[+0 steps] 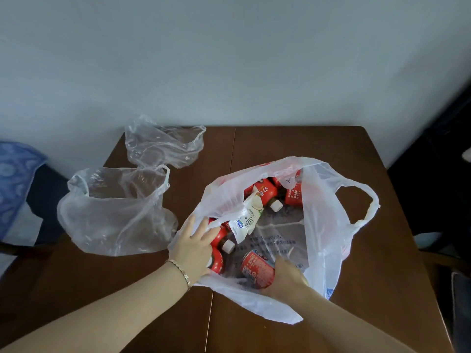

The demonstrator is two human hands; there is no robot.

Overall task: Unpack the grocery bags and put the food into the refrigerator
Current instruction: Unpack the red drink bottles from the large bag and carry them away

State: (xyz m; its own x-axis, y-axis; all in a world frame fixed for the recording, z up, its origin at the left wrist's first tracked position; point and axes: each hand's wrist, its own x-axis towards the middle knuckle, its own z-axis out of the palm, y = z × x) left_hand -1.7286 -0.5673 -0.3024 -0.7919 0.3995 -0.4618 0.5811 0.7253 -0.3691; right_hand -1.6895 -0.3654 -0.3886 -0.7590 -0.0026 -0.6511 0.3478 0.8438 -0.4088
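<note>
Brown wooden desk (280, 149) pushed up against a pale wall (229, 59), seen from above. On the right side of it sits a white grocery bag (323, 225) with its mouth wide open, one handle loop sticking out to the right. Inside it are a bunch of red-labelled bottles (261, 191) with white caps lying on their sides, plus a white pouch (248, 217) with blue print leaning across them.

Both hands are at the bag. The left hand (192, 250) lies on the near-left rim with fingers spread and pretty much straight, pressing the plastic down; there's a thin bracelet (182, 272) on that wrist. The right hand (286, 278) is down inside the bag with its fingers wrapped round the end of one red bottle (256, 267) near the front edge.

Over on the left of the desk, two clear plastic bags: one slumped one (112, 220) just beside the left hand, and a crumpled one (163, 146) behind it by the wall.
</note>
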